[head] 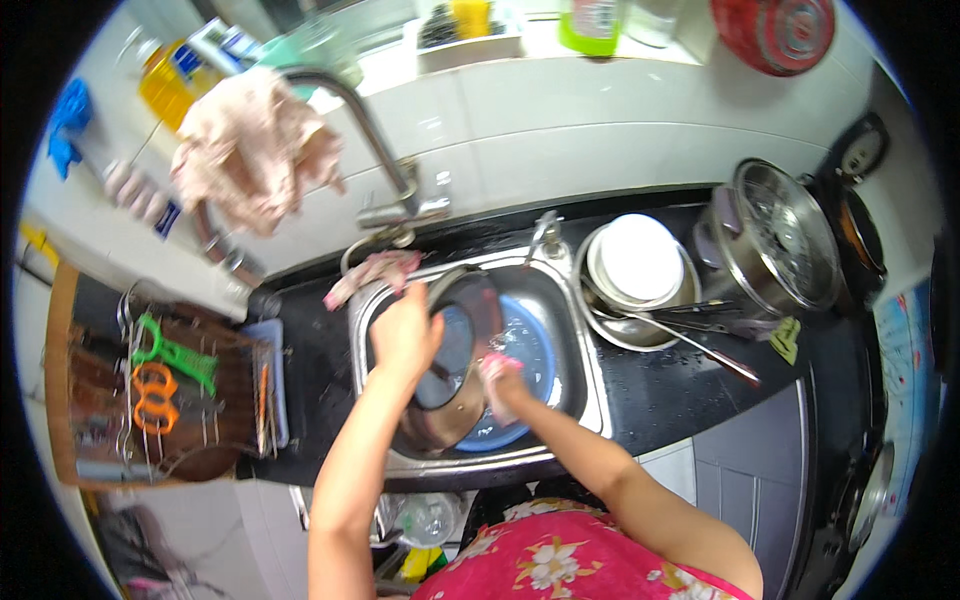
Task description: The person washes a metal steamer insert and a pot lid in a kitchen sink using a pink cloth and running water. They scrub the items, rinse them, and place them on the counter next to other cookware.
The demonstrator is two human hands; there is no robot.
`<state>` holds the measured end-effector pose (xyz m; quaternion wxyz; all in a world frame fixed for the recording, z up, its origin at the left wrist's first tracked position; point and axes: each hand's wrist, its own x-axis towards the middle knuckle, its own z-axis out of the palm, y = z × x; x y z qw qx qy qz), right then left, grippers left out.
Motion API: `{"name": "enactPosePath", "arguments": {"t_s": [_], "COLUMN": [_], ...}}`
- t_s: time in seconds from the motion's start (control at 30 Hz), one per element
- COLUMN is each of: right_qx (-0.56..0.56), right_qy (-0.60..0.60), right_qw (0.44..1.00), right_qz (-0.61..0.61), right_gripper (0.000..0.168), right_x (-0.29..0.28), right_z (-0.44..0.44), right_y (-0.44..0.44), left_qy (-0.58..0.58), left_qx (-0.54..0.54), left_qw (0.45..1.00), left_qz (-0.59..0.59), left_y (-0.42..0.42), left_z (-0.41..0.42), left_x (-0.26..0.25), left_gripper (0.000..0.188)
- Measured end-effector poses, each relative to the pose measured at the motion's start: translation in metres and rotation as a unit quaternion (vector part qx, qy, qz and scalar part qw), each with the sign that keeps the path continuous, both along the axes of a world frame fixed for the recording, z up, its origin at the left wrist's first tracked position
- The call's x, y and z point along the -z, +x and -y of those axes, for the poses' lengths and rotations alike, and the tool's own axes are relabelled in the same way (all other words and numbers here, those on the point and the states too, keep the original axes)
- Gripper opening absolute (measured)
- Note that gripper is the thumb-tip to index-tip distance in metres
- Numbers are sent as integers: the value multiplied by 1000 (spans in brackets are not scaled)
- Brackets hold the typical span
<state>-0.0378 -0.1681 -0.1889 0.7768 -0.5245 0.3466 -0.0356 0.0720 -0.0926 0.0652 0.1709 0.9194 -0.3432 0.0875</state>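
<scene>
My left hand grips the rim of a large round glass pot lid with a metal edge, held tilted over the steel sink. A wet pink cloth is in my right hand, against the lid's right side. Beneath them a blue plastic basin with water in it sits in the sink. The lid partly covers the basin. Another pink and white cloth lies on the sink's back left corner.
Right of the sink, a metal bowl holds white bowls and utensils, near a steel pot. A faucet with a cloth hung by it rises behind. At left stands a rack with scissors.
</scene>
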Motion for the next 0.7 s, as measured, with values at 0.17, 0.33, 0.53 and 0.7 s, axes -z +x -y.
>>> {"name": "enactPosePath", "arguments": {"t_s": [0.17, 0.33, 0.53, 0.7], "right_qx": [69, 72, 41, -29], "right_qy": [92, 80, 101, 172], "right_qw": [990, 988, 981, 971], "right_qz": [79, 111, 160, 164], "right_gripper": [23, 26, 24, 25], "right_x": [-72, -108, -118, -142], "right_z": [63, 108, 110, 96], "right_y": [-13, -42, -53, -48], "left_qy": [43, 55, 27, 10], "left_qx": [44, 173, 239, 245], "left_qw": [997, 983, 951, 942], "left_qz": [-47, 36, 193, 230], "left_y": [-16, -18, -4, -1], "left_z": [-17, -35, -18, -9], "left_x": [-27, -47, -58, -49], "left_gripper": [16, 15, 9, 8]}}
